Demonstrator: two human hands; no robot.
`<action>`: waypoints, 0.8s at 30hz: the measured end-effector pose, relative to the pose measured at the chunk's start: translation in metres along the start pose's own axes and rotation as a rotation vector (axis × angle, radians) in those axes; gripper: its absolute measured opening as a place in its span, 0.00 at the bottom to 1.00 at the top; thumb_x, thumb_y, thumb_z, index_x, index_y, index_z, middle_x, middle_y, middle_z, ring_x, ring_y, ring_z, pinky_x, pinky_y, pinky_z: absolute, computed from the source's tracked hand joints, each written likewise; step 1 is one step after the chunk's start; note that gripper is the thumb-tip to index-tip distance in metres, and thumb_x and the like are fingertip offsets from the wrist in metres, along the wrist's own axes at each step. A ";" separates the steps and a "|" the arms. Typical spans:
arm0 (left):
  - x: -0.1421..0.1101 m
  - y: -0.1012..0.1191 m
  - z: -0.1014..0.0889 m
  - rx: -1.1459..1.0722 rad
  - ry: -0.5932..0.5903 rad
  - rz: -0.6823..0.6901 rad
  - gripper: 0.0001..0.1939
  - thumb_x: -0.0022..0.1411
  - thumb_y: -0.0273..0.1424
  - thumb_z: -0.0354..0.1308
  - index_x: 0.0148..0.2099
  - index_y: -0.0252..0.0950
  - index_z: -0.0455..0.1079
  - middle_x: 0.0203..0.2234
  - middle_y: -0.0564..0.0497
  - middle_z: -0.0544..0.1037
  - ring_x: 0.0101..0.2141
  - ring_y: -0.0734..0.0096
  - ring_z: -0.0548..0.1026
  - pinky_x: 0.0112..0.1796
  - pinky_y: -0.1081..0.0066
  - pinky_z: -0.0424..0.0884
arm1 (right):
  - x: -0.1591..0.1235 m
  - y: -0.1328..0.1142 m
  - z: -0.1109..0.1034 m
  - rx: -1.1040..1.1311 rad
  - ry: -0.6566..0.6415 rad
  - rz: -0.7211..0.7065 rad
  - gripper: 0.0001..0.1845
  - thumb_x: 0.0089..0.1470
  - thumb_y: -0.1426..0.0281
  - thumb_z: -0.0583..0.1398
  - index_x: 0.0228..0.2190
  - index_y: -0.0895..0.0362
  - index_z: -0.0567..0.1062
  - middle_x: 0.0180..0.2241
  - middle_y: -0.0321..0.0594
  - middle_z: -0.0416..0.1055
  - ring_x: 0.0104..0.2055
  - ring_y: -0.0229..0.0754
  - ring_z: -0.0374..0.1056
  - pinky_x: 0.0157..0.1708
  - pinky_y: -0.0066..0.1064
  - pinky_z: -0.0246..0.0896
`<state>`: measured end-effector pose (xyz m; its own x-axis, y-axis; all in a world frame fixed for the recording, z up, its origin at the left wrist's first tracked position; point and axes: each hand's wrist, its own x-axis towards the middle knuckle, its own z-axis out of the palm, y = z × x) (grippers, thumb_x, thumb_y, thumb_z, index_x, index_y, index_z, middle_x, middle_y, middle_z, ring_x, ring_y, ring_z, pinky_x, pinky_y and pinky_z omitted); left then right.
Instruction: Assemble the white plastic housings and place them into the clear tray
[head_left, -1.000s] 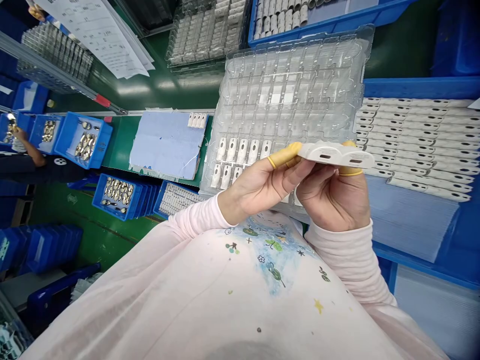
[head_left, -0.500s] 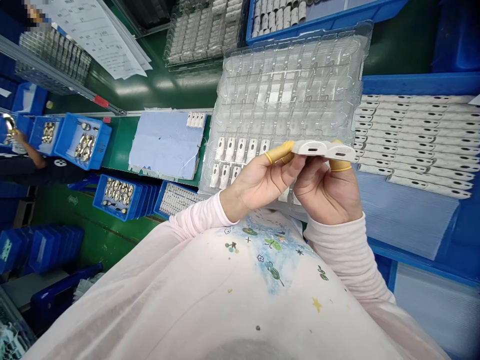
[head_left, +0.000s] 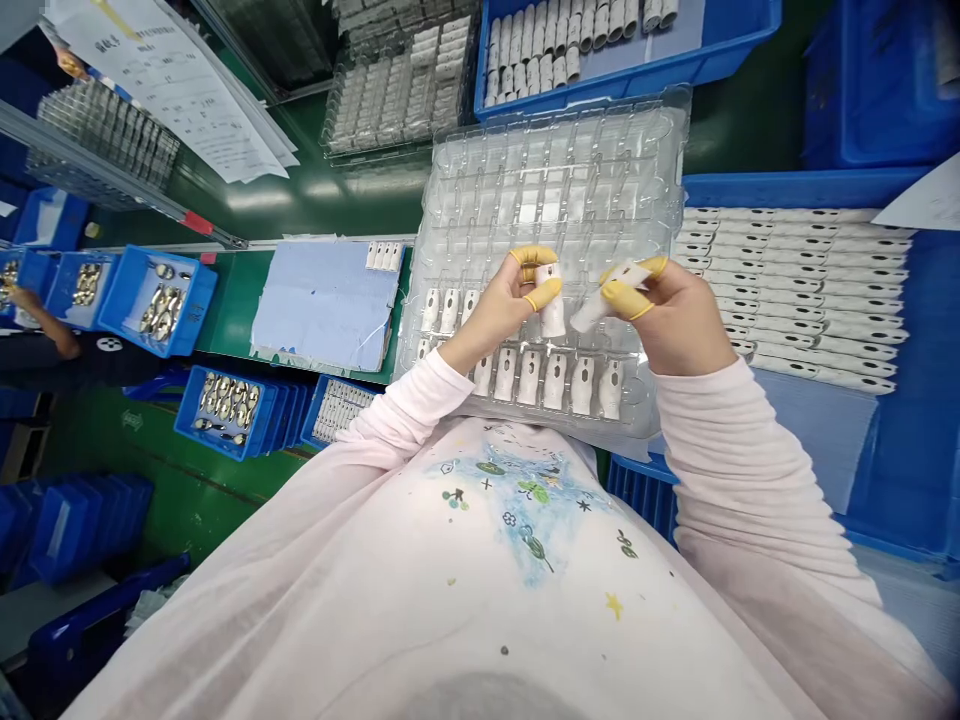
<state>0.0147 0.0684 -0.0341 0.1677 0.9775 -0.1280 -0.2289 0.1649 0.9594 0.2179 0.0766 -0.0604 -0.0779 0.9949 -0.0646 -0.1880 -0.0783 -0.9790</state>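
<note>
Left hand, frame centre: fingers pinched on a white part, roughly parallel to the lower row, over clear tray. Right hand pinches a second white part, slanted. Square that up; avoid knocking the row.

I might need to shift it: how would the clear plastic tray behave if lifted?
The clear plastic tray would probably flex, as its moulded walls look thin. It may dip on the near side, where white pieces sit. These, uncovered, could slide.
</note>
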 end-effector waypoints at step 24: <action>0.005 -0.056 -0.030 1.399 -0.001 0.323 0.15 0.69 0.25 0.53 0.56 0.36 0.71 0.64 0.36 0.70 0.65 0.50 0.66 0.70 0.44 0.61 | 0.009 0.058 -0.075 -0.910 0.453 -0.204 0.17 0.61 0.70 0.65 0.52 0.52 0.75 0.60 0.54 0.67 0.52 0.50 0.72 0.53 0.47 0.73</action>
<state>-0.0002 0.0683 -0.0957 0.2923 0.9462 0.1387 0.8572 -0.3235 0.4006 0.2793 0.0853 -0.1325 0.2834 0.9295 0.2362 0.6692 -0.0153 -0.7429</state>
